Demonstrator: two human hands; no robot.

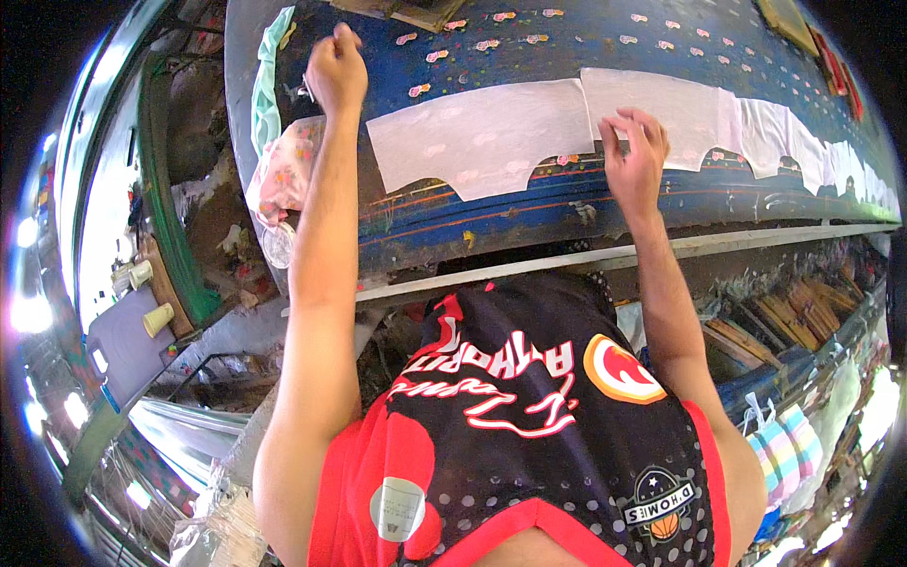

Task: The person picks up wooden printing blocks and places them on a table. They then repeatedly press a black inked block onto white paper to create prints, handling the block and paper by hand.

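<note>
My left hand (335, 74) is raised over the upper left of the blue printing table (425, 213), fingers closed; what it holds, if anything, I cannot make out. Below it lie a pink printed cloth (283, 170) and a mint cloth strip (267, 94). My right hand (635, 151) hovers at or touches a white cut fabric piece (699, 104), fingers apart and curved. Another white piece (472, 137) lies to its left, and a row of smaller white pieces (784, 137) continues rightward. Small printed motifs (487, 44) dot the table beyond them.
A pale rail (510, 269) runs along the table's near side, above wooden boards (808, 312) stored at the right. At left are yellowish cups (159, 319) and a grey board (128, 335). Striped cloth (784, 454) hangs at lower right. Panels (789, 24) lie at the far right corner.
</note>
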